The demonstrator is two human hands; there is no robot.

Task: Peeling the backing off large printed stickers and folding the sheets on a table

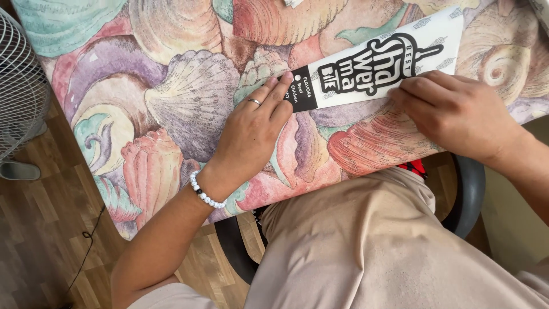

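1. Head view, looking down at a table covered by a cloth printed with large seashells in pink, purple, green and tan.
2. A long, flat white paper sleeve with black lettering and a black end band lies on the cloth, running from about 8 o'clock to 2 o'clock of the frame centre.
3. Left hand lies palm-down; its fingers are extended and held together, the fingertips pressing flat on the sleeve's black end. Ring on one finger; white-and-black bead bracelet at the wrist.
4. Right hand, at 3 o'clock from the left hand, rests on the sleeve's lower edge. Fingers are curled together with the tips against the paper; cannot tell whether they pinch the edge or only press it.
5. The two hands are well apart along the sleeve.
6. Beige trousers fill the frame at 5 o'clock.
7. White fan grille at 9 o'clock, over wood flooring.
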